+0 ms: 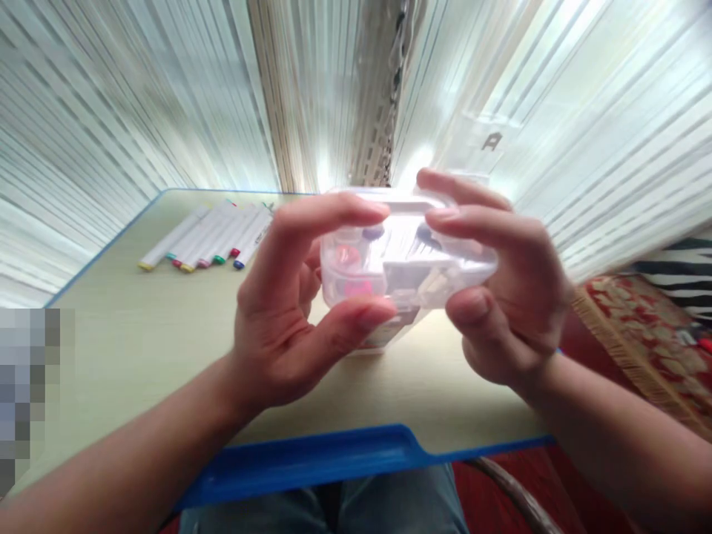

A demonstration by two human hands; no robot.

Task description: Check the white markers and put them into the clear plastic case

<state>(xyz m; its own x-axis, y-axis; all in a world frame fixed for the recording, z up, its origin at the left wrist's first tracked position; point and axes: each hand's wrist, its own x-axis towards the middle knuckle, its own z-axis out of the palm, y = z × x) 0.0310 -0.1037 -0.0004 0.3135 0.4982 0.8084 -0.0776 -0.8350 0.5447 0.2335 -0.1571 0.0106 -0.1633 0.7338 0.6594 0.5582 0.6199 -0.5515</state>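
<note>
- Sitting close to the desk, the person keeps their jeans-clad legs at the bottom of the frame, under a smooth blue trough with a raised lip, apparently shaped to stop small things rolling off.
- Both hands hold a clear case at the middle of the frame, above the desk; gripping it from opposite ends probably steadies it while leaving its face in view.
- The left hand pinches the case's left end, thumb below and index finger along the top.
- The right hand curls around the right end, fingertips on top; whether its thumb presses the lower edge cannot be told.
- Glossy, rounded plastic makes up the case, with red and pink patches at its left; glare and blur hide the rest.
- The desk has a pale, faintly grained top and a thin blue edge.
- White markers with coloured ends lie left of centre, roughly parallel, perhaps laid so for easy picking.
- Fringed, floral cloth fills the right edge.
- Pale, striped, thread-like curtains hang behind everything.
</note>
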